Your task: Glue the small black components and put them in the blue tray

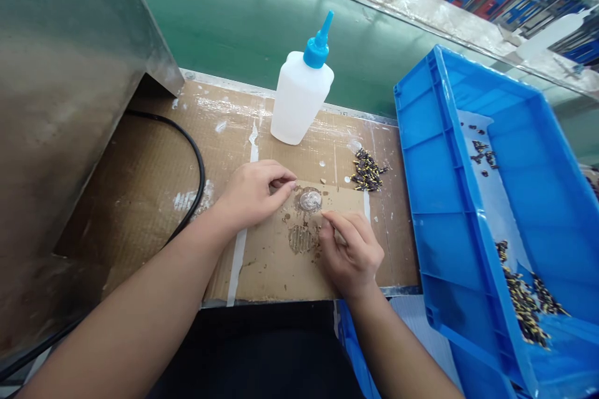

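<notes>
My left hand (256,192) is closed in a pinch left of a round, shiny, silvery lump (310,201) on the cardboard; whatever sits between its fingertips is too small to make out. On the other side, my right hand (352,248) also pinches, its thumb and forefinger close to the lump's lower right edge, and what they hold cannot be made out. Below the lump is a round patch of dark ridged marks (302,239). A pile of small black-and-yellow parts (367,170) lies beyond my right hand.
A white bottle with a blue nozzle (302,96) stands behind my hands. At right is a blue crate (452,199) holding more small parts (521,305). A black cable (199,162) curves beside a metal housing (70,87) at left. A green conveyor belt (224,19) runs behind.
</notes>
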Demonstrator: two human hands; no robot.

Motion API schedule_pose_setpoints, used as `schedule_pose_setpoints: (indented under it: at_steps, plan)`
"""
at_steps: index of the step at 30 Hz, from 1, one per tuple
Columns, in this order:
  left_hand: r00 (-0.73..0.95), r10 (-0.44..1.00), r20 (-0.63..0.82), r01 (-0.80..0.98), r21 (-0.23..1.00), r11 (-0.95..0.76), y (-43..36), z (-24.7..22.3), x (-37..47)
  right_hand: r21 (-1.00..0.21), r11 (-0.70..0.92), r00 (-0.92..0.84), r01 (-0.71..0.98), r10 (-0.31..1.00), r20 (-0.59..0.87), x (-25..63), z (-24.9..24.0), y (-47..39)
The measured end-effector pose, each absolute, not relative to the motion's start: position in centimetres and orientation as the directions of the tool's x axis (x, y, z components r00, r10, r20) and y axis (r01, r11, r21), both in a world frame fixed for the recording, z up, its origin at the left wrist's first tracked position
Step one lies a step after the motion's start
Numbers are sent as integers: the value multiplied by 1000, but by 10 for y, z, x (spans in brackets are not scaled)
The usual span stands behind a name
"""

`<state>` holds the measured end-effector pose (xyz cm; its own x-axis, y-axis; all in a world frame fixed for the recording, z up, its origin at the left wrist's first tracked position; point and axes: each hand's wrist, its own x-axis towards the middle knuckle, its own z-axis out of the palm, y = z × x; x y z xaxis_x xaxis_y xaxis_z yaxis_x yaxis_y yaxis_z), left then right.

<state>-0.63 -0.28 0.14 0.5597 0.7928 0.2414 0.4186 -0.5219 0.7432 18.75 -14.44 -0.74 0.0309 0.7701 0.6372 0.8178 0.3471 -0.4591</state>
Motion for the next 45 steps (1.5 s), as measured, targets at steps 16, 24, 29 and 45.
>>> schedule_pose_setpoints:
  at_steps: [16,24,29,45]
  plan:
    - [560,796,230,417,752,-510,-3,2,-6,-445,378,25,812,739,673,189,-6,-145]
    - [564,794,227,423,746,-514,-3,2,-6,-449,323,46,833,768,638,188,-8,-144]
    - [561,794,232,418,749,-514,-3,2,-6,-448,338,72,828,728,682,188,-6,-145]
    - [561,794,233,420,747,-516,-3,2,-6,-471,283,110,835,754,648,189,-10,-144]
